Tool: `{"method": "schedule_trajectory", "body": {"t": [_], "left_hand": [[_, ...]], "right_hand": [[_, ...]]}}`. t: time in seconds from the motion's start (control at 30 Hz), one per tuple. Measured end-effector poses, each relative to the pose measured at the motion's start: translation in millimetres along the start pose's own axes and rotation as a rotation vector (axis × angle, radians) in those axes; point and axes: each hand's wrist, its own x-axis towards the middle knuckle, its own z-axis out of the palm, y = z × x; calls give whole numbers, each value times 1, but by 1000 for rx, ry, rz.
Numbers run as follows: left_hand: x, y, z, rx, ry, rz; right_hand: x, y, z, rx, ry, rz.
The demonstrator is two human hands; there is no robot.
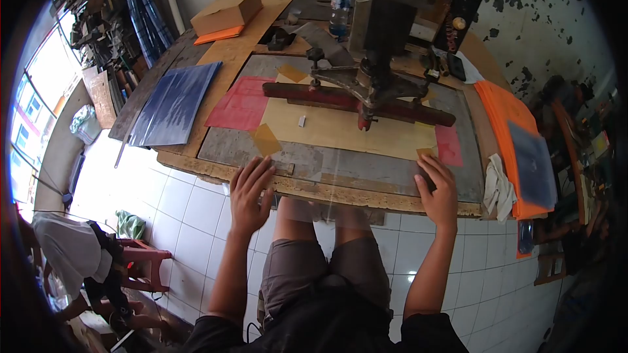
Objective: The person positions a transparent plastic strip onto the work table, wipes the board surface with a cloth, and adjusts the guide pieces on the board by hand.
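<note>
The left hand (247, 199) and right hand (439, 197) rest at the tabletop's (196, 162) near edge, each grip open, fingers spread. Between them seems to lie a see-through sheet (331, 186), likely light, bendy, slippery; hold its sides. It looks faintly shiny. Beyond is a yellow sheet (327, 132), under a red bar (301, 96).

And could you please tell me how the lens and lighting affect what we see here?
Head view: wide-angle bending curves straight edges, corners black; daylight overexposes the window and the floor beside it; pale glare streaks the blue sheet; the right edge is dim; left hand and right hand look fairly sharp.
</note>
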Motion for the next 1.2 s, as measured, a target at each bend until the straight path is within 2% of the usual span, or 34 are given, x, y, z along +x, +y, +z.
{"method": "schedule_trajectory", "body": {"t": [0.07, 0.17, 0.43, 0.77, 1.2], "left_hand": [[-39, -11, 19, 93, 65, -29], [-62, -4, 54, 43, 219, -126], [-67, -42, 122, 194, 457, -14], [-73, -40, 116, 184, 406, -43], [-72, -39, 115, 194, 413, -40]], "right_hand": [[-1, 2, 1, 9, 24, 13], [-1, 5, 3, 32, 26, 36], [-3, 4, 3, 43, 82, 76], [-7, 13, 6, 133, 397, 122], [-10, 16, 8, 158, 431, 154]]}}
